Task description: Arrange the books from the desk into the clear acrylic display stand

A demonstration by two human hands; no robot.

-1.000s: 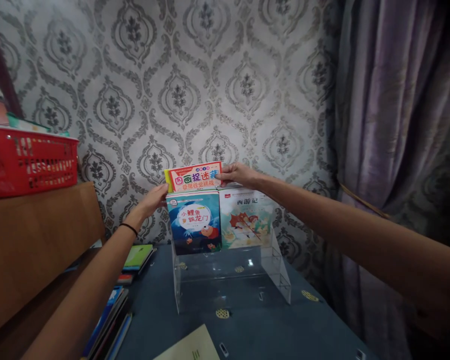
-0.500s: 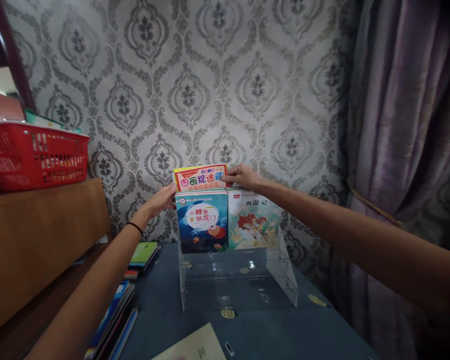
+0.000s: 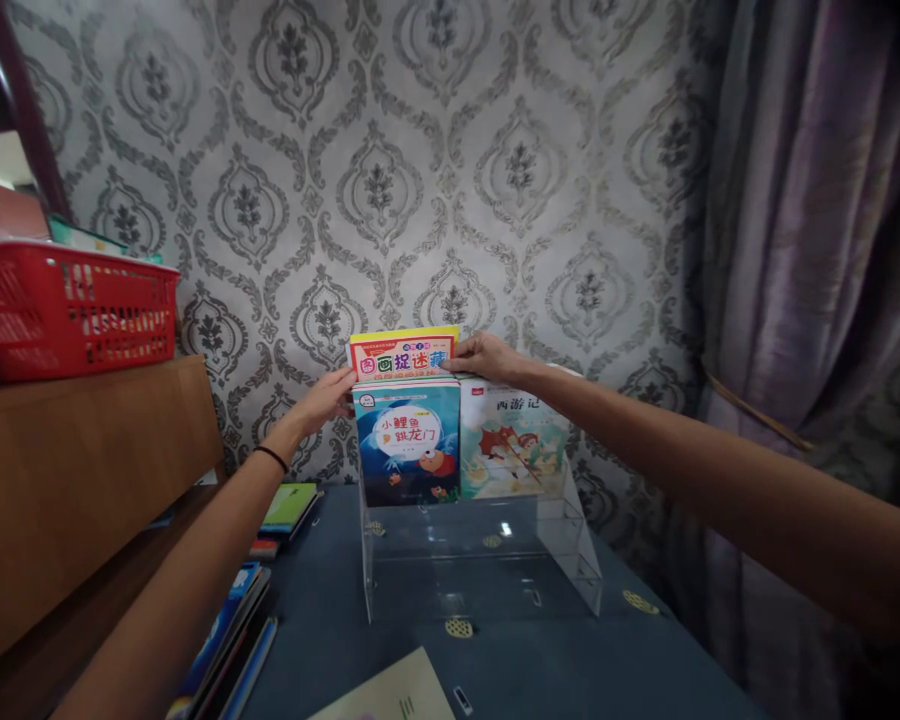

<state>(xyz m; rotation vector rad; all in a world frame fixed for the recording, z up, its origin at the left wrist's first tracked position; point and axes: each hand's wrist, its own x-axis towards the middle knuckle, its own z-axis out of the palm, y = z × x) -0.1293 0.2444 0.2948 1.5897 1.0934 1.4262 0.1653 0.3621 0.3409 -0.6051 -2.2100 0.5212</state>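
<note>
Now, in the head view, the red-framed book (image 3: 401, 363) sits lower than a second ago, its bottom line of print slipping behind the blue book (image 3: 409, 455), while a yellow edge (image 3: 412, 333) shows all along above it. I judge it is settling, nearly level, at the back of the clear rack (image 3: 577, 530). My right hand (image 3: 491, 358) pinches its right edge, thumb in front; my left hand (image 3: 322, 402) meets the left edge, but I cannot tell whether that grip closes. Both arms stretch forward and converge, the right one passing over the white book's (image 3: 514, 440) upper corner.
</note>
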